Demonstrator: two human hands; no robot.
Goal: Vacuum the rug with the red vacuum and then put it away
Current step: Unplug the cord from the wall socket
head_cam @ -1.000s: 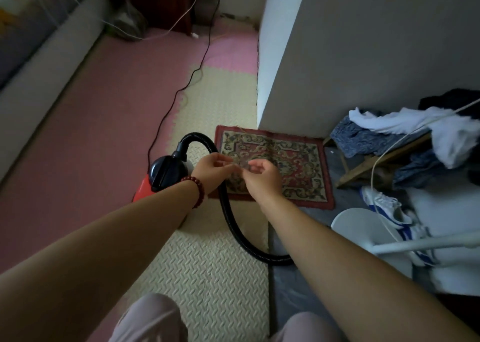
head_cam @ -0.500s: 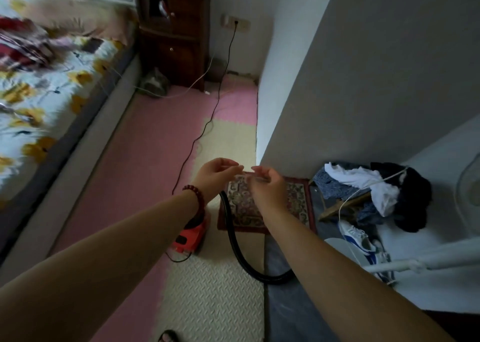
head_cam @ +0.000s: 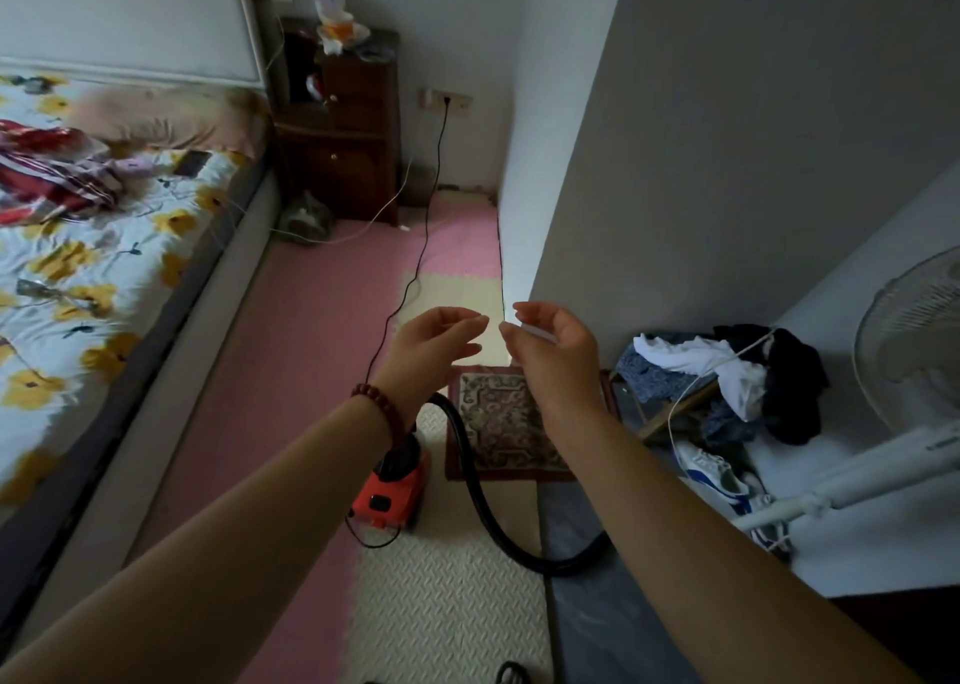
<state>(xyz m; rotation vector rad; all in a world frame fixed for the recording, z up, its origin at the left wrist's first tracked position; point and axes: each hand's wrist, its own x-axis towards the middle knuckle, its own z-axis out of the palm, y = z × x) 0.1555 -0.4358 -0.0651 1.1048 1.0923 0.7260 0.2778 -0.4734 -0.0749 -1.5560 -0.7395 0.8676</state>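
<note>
The red vacuum (head_cam: pixel 395 496) stands on the cream floor mat below my left forearm, its black top partly hidden by my wrist. Its black hose (head_cam: pixel 483 506) curves down and right across the mat. The small patterned rug (head_cam: pixel 498 434) lies just right of the vacuum, against the wall corner, partly covered by my right wrist. My left hand (head_cam: pixel 431 350) and my right hand (head_cam: pixel 556 366) are raised in front of me, fingertips almost meeting, well above the floor. The left holds nothing. A pale sliver shows at the right fingers; I cannot make out what it is.
The vacuum's black cord (head_cam: pixel 431 200) runs up to a wall socket (head_cam: pixel 447 101). A bed (head_cam: pixel 104 246) fills the left, a dark nightstand (head_cam: pixel 343 127) stands behind. On the right are a clothes pile (head_cam: pixel 727 371), sneakers (head_cam: pixel 717 475) and a white standing fan (head_cam: pixel 914 356).
My view has risen and pulled back from the floor, so the bed and nightstand show. Both hands lifted with it and their fingertips have parted slightly.
</note>
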